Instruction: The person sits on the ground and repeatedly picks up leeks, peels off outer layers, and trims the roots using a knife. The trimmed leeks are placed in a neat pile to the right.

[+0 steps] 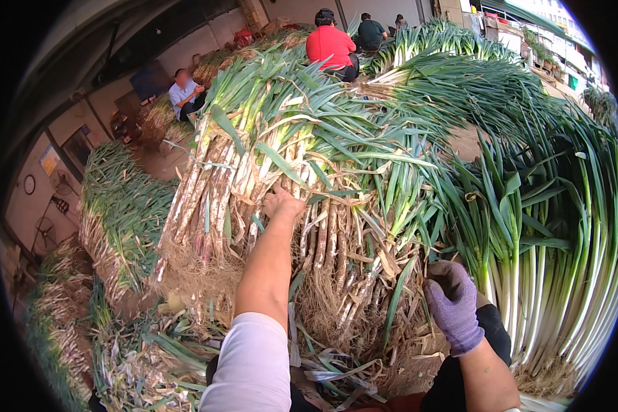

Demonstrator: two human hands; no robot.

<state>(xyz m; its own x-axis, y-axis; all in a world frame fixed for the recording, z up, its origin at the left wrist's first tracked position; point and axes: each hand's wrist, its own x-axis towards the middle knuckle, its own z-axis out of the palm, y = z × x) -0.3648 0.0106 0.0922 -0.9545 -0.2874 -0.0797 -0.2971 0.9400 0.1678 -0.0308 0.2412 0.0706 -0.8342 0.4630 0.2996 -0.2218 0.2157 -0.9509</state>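
A large heap of long green onions point(221, 175) lies before me, with soil on the pale stalks and shaggy brown roots hanging towards me. My bare left hand point(284, 202) reaches into the middle of this heap and touches the stalks. Its fingertips are partly hidden among dry leaves, so I cannot see whether they grip one. Lower right, my right hand point(452, 304) wears a purple-grey knit glove. Its fingers are curved with a gap to the thumb, and nothing shows between them. Beside that hand stand cleaned green onions point(533, 298) with smooth white stalks.
Stripped leaves point(134, 355) litter the ground at lower left. Another onion pile point(129, 206) lies beyond them. A person in red point(330, 47), one in dark green point(372, 34) and one in light blue point(182, 96) sit farther back. More onions point(468, 92) are heaped behind at right.
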